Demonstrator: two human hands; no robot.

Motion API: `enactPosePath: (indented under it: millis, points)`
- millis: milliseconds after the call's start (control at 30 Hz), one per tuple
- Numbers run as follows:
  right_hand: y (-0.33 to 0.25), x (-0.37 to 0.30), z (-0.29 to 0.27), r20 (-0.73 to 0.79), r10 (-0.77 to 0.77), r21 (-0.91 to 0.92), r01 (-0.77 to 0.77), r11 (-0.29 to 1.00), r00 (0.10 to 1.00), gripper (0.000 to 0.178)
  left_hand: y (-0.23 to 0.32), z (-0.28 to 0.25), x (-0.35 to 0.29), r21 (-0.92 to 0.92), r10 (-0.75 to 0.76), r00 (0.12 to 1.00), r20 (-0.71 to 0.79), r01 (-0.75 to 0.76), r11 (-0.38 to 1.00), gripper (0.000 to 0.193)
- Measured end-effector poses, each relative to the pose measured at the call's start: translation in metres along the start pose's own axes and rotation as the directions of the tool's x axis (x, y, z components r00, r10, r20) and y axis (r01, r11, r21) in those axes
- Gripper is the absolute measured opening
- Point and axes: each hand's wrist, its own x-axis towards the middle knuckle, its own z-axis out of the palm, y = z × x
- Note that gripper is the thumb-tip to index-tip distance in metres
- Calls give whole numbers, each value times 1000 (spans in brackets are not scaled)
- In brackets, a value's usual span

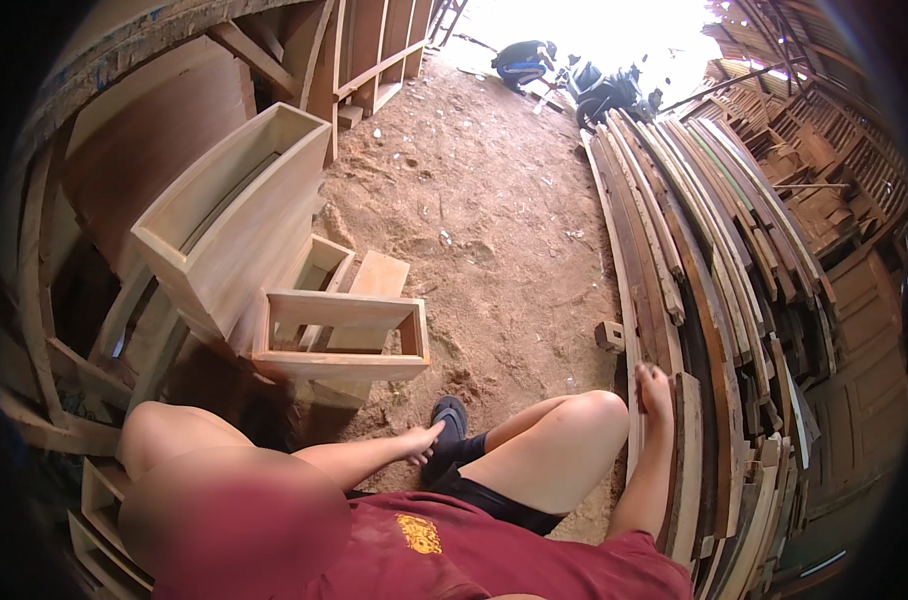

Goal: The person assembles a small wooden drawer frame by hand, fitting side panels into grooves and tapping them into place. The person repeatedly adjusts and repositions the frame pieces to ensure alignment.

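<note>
I sit on the ground in a maroon shirt and black shorts with my knees bent. My left hand [421,441] reaches forward between my legs, fingers apart and holding nothing, and its fingertips are at a black sandal [450,413] on the sawdust floor. My right hand [654,386] rests flat, fingers loosely spread, on the edge of a long stack of curved wooden planks [674,250] that runs along my right side. It does not hold any plank.
Open wooden box frames [339,335] and a taller wooden box [229,215] stand to the front left. A small wood block [609,335] lies by the planks. Bare sawdust ground [484,220] stretches ahead to a parked motorbike [604,90] and a crouching person [522,62].
</note>
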Motion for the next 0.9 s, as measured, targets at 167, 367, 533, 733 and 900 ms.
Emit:
enactPosePath:
  millis: [167, 367, 533, 733, 900]
  points:
    - [-90, -2, 45, 9, -273, 83, 271, 959, 962, 29, -23, 32, 44, -192, -235, 967, 98, 250, 949, 107]
    - [-118, -35, 53, 356, -212, -173, 287, 942, 910, 32, -13, 25, 37, -304, -180, 981, 71, 193, 933, 106]
    - [-127, -47, 46, 394, -243, -245, 356, 902, 886, 35, 8, 36, 42, -508, -133, 971, 200, 219, 833, 105]
    - [-143, -67, 47, 402, -251, -332, 396, 856, 880, 38, -39, 55, 95, -637, -130, 976, 175, 213, 741, 119]
    - [-154, -68, 47, 399, -265, -330, 407, 852, 878, 40, -40, 60, 51, -453, -192, 925, 328, 332, 827, 126]
